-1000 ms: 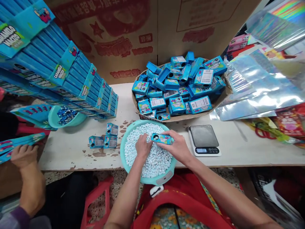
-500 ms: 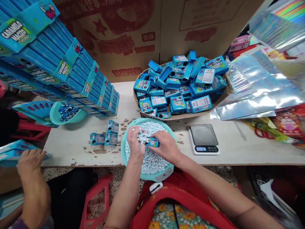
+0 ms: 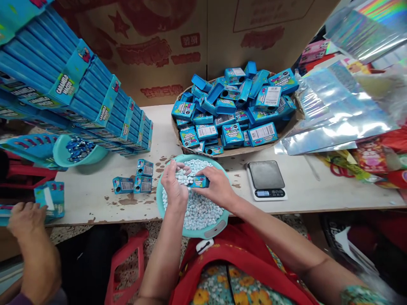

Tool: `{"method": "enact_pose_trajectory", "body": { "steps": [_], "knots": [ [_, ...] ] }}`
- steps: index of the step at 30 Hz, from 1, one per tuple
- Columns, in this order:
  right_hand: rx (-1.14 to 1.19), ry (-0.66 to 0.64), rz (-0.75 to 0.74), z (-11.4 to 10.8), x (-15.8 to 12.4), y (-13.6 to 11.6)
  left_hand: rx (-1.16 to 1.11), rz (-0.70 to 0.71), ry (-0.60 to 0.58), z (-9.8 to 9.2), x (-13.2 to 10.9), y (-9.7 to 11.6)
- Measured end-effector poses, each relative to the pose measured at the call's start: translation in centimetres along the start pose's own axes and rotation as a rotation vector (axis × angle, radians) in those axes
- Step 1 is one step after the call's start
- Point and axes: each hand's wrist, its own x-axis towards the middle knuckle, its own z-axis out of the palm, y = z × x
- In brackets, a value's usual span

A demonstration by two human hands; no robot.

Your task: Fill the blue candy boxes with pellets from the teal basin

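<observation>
A turquoise basin (image 3: 161, 203) full of small pale-blue candies (image 3: 203, 212) stands at the table's front edge. Above it my left hand (image 3: 174, 185) is cupped around a heap of these candies. My right hand (image 3: 218, 186) grips a small blue candy box (image 3: 199, 181) lying on its side, its end against the candies in my left palm. Whether candies are inside the box is hidden. Left of the basin, three blue boxes (image 3: 143, 184) sit together on the table.
A cut-down carton (image 3: 241, 151) of blue boxes lies behind the basin. A digital scale (image 3: 266, 176) is to the right, near shiny film sheets (image 3: 337, 110). Stacked display boxes (image 3: 104, 114) and a bowl of blue wrapped pieces (image 3: 60, 152) stand left, beside a co-worker's hand (image 3: 27, 220).
The view has shifted slightly. My left hand has opened a little under the candies, with the box still held against them. The co-worker's blue display box has turned.
</observation>
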Motion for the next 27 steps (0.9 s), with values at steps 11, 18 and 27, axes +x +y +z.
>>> {"method": "enact_pose_trajectory", "body": {
  "steps": [11,18,27],
  "knots": [
    [0.085,0.049,0.009,0.8,0.2,1.0,0.062,0.063,0.008,0.3,0.0,-0.3],
    [0.104,0.062,0.016,1.0,0.4,1.3,0.093,0.061,-0.014,0.5,0.0,-0.7],
    [0.195,0.100,0.027,0.9,0.1,1.1,0.110,0.176,-0.110,0.7,-0.7,-0.8]
  ]
}}
